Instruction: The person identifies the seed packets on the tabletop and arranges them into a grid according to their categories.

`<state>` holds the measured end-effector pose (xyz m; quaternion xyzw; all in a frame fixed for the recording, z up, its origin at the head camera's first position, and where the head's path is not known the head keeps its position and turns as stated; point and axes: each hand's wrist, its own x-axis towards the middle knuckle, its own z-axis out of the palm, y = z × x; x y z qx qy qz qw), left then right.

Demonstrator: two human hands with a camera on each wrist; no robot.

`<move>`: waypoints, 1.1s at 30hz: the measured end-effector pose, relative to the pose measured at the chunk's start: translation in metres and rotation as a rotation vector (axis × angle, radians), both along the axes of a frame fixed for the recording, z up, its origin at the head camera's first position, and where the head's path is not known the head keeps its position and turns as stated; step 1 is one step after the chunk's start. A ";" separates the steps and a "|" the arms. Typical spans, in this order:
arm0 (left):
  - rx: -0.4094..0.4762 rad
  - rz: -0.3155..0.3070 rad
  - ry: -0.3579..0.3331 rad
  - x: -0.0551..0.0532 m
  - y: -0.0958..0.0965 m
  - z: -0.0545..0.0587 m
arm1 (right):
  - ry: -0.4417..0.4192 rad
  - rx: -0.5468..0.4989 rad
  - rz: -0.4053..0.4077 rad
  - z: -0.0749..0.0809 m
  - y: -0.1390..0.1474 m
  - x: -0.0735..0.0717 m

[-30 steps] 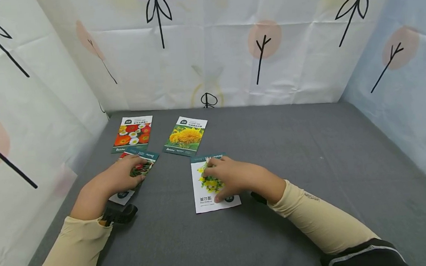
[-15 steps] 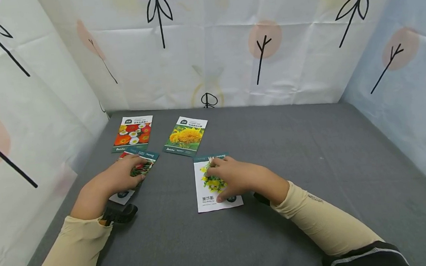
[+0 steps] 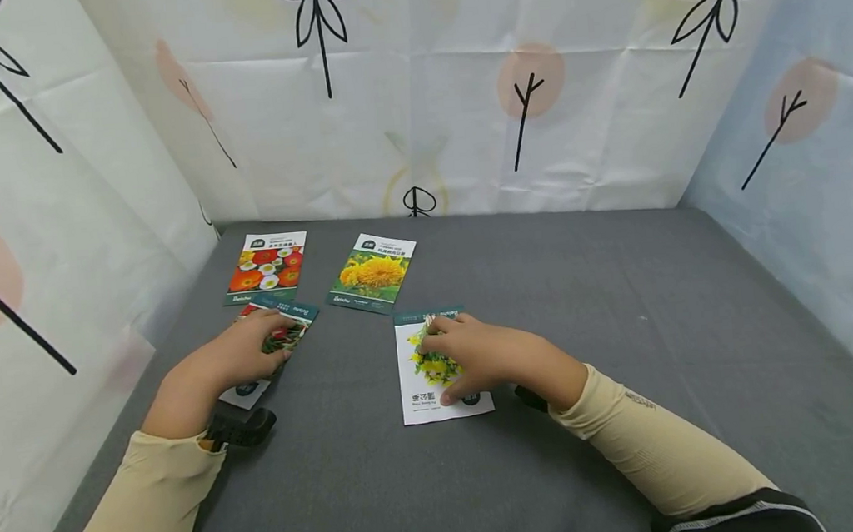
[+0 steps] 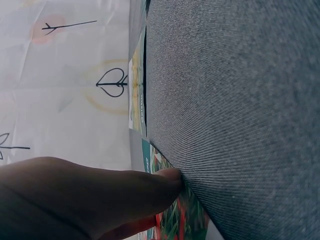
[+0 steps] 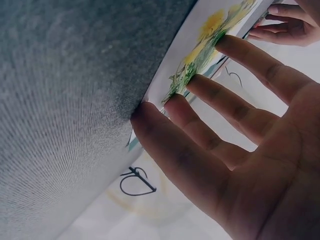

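Observation:
My left hand rests on a seed packet with red flowers and green stems, which lies flat at an angle. In the left wrist view, the thumb touches this packet near its edge, while the other fingers are mostly hidden. Relaxed fingers of my right hand press on a white seed packet printed with yellow flowers, its lettering upside down. The right wrist view shows those fingers nearly straight, tips on the packet's face. Both packets lie on the grey cloth.
Behind the left hand lies a packet of red, orange and white flowers, its lower edge close to the held-down packet. A yellow-flower packet lies to its right. White printed cloth walls enclose the grey table.
My right hand and the white packet under it have slid a short way to the right. The left hand and the other packets stay where they were.

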<state>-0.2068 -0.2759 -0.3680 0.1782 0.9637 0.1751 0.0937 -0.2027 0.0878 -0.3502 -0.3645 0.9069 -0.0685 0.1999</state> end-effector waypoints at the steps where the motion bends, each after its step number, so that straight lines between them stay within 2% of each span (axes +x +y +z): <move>1: 0.002 -0.001 0.001 0.000 0.000 0.000 | -0.003 -0.002 -0.002 0.000 0.000 0.000; 12: -0.003 0.015 0.002 0.001 0.001 0.000 | -0.015 -0.017 -0.012 0.002 0.003 0.001; 33: -0.005 0.000 0.002 -0.001 -0.001 -0.002 | -0.009 -0.013 -0.028 -0.001 0.008 0.001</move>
